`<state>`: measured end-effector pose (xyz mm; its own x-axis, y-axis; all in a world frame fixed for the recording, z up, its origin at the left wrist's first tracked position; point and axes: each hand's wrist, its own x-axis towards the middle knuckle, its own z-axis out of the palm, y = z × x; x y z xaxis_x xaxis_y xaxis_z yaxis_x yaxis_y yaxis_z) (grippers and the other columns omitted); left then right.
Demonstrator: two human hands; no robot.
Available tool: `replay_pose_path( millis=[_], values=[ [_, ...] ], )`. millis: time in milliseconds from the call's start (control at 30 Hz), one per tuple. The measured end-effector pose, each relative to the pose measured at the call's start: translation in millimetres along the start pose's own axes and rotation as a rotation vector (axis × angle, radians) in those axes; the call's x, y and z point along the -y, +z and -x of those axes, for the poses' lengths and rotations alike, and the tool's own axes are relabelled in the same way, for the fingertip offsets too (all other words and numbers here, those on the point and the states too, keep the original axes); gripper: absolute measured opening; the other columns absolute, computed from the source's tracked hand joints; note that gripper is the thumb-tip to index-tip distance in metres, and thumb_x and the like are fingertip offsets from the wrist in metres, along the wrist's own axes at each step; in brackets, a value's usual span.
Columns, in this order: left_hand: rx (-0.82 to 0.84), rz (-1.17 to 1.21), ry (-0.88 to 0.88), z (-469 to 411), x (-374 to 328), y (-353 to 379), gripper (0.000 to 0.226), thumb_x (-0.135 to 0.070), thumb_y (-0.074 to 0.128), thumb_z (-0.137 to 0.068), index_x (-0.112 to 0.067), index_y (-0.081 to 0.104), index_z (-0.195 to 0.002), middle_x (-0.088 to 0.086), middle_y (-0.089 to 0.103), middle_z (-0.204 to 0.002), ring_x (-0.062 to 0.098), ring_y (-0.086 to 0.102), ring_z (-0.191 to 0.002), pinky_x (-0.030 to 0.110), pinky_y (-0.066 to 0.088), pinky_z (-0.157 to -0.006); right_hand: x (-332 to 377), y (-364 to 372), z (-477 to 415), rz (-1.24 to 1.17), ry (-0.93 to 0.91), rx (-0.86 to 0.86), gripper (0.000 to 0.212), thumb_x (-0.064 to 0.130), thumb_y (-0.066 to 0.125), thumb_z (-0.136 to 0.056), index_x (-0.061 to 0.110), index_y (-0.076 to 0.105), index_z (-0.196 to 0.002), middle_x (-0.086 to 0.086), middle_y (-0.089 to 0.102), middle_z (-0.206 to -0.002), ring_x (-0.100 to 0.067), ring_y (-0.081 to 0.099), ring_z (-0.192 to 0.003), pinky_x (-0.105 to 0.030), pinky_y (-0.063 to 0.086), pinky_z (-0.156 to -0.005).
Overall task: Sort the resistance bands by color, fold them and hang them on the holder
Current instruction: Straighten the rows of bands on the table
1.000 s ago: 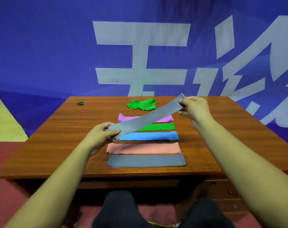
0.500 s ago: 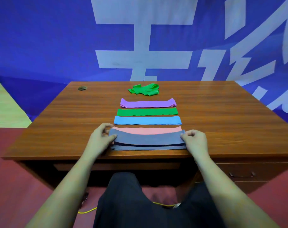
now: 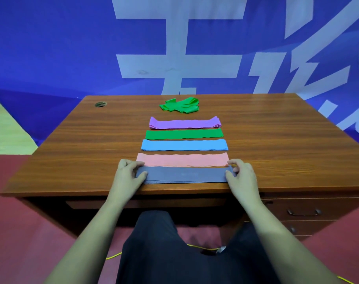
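Note:
Flat stacks of resistance bands lie in a row down the wooden table (image 3: 76, 160): purple (image 3: 184, 123), green (image 3: 184, 133), blue (image 3: 184, 144), pink (image 3: 182, 159) and, nearest the front edge, grey (image 3: 184, 174). My left hand (image 3: 127, 175) pinches the grey stack's left end, thumb on top. At the right end my right hand (image 3: 240, 174) pinches the same stack. A crumpled green band (image 3: 179, 105) lies behind the purple stack. No holder is in view.
A round cable hole (image 3: 100, 104) sits at the table's far left. Drawers with handles (image 3: 302, 212) are under the right side. A blue banner hangs behind the table. My dark-trousered legs are below the front edge, with a yellow cable on the red floor.
The grey band I held stretched in the air has come down onto the grey stack and now lies flat, with both hands at its ends.

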<state>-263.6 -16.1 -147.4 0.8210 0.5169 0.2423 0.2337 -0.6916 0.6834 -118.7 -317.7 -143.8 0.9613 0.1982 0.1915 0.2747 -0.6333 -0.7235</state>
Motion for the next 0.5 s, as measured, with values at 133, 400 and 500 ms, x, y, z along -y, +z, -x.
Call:
replay_pose_path(
  millis=[133, 400, 500],
  values=[
    [0.042, -0.012, 0.087, -1, 11, -4, 0.024, -0.014, 0.071, -0.086, -0.02, 0.071, -0.109, -0.006, 0.051, -0.105, 0.008, 0.052, -0.081, 0.004, 0.037, -0.075, -9, -8, -3, 0.012, -0.148, 0.06, 0.026, 0.008, 0.066, -0.086, 0.015, 0.069, -0.11, 0.002, 0.049, -0.103, -0.005, 0.049, -0.088, -0.019, 0.042, -0.083],
    [0.178, -0.031, 0.166, -3, 14, -14, 0.024, -0.026, 0.074, -0.085, -0.026, 0.068, -0.108, -0.008, 0.058, -0.111, 0.004, 0.055, -0.099, 0.004, 0.038, -0.079, -18, -27, -14, 0.071, -0.305, 0.378, 0.041, 0.034, 0.079, -0.078, 0.024, 0.062, -0.113, 0.013, 0.053, -0.113, 0.003, 0.05, -0.101, -0.011, 0.039, -0.083],
    [0.241, -0.013, 0.169, -4, 16, -17, 0.035, -0.03, 0.08, -0.078, -0.031, 0.064, -0.11, -0.011, 0.053, -0.115, -0.004, 0.05, -0.105, 0.003, 0.038, -0.08, -21, -33, -18, 0.116, -0.327, 0.472, 0.047, 0.033, 0.079, -0.078, 0.025, 0.06, -0.12, 0.013, 0.05, -0.118, 0.0, 0.049, -0.105, -0.016, 0.039, -0.09]
  ],
)
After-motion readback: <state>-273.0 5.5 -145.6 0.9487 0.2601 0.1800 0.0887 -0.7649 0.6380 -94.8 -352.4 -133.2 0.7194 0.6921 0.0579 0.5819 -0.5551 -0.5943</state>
